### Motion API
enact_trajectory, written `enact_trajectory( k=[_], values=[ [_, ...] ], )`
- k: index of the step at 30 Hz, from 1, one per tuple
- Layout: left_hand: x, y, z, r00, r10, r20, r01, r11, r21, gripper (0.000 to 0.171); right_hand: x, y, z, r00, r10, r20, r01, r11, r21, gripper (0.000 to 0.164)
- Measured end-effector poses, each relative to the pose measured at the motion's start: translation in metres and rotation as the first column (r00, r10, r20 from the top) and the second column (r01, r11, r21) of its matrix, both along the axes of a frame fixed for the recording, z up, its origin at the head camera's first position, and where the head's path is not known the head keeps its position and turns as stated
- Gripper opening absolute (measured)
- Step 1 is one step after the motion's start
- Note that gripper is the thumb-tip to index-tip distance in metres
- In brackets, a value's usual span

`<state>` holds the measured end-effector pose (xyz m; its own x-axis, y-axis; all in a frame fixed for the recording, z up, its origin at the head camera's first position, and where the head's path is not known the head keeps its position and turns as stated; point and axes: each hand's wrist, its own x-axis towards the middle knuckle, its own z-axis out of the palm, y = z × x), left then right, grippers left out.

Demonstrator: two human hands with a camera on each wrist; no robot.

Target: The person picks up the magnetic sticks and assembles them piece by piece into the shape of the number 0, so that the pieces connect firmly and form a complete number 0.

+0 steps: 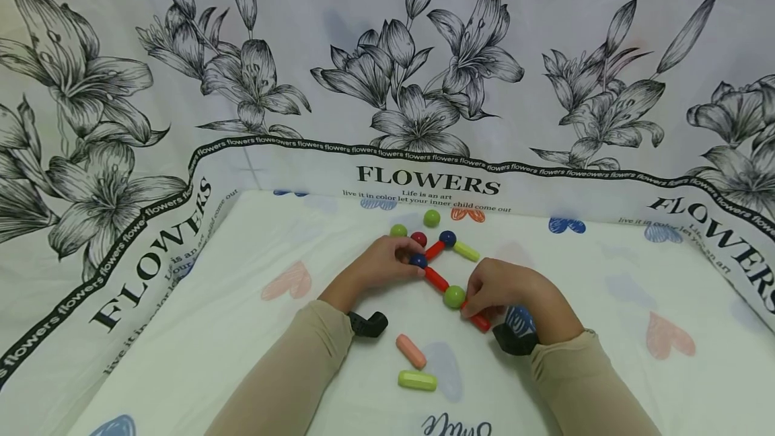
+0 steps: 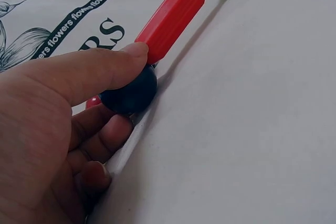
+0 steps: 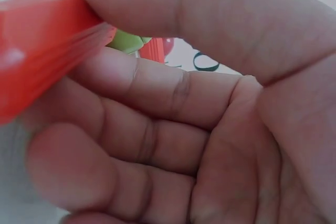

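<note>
My left hand [image 1: 384, 263] grips a dark blue ball [image 2: 134, 90] between thumb and fingers, the thumb tip touching a red rod [image 2: 173, 19]. That rod runs from the blue ball to a green ball [image 1: 455, 297]. Beyond the green ball, my right hand [image 1: 507, 288] pinches another red rod [image 3: 39, 51] between thumb and index finger; its end lies against the green ball in the head view. A further red rod [image 1: 434, 250] links the held blue ball to a second blue ball [image 1: 447, 239], where a lime rod [image 1: 466, 251] meets it.
Behind my left hand lie a dark red ball [image 1: 418, 239] and two green balls, one nearer [image 1: 398, 230] and one farther [image 1: 432, 219]. In front, between my forearms, are a salmon rod [image 1: 411, 351] and a lime rod [image 1: 417, 381]. A printed cloth [image 1: 339, 173] rises behind.
</note>
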<state>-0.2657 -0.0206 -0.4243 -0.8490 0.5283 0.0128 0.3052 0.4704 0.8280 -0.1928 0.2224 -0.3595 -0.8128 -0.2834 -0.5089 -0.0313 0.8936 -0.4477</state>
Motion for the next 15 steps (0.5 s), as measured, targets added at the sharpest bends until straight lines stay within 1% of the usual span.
enact_trajectory(
  k=[4,10,15],
  values=[
    [-0.0012,0.0008,0.0003,1.000,-0.007,-0.006,0.007,1.000,0.008,0.030,-0.0024,0.0012,-0.0011,1.000,0.003,0.003,-0.003,1.000,-0.013,0.023],
    [-0.0014,0.0002,-0.0007,1.000,-0.012,-0.004,0.012,1.000,0.000,0.031,-0.0041,0.0019,-0.0041,0.999,0.039,-0.004,-0.039,0.999,-0.038,0.027],
    [-0.0005,-0.0004,0.0011,1.000,-0.009,-0.003,0.009,1.000,0.003,0.032,-0.0052,0.0028,-0.0044,0.998,0.056,-0.014,-0.056,0.998,-0.042,0.029]
  ],
)
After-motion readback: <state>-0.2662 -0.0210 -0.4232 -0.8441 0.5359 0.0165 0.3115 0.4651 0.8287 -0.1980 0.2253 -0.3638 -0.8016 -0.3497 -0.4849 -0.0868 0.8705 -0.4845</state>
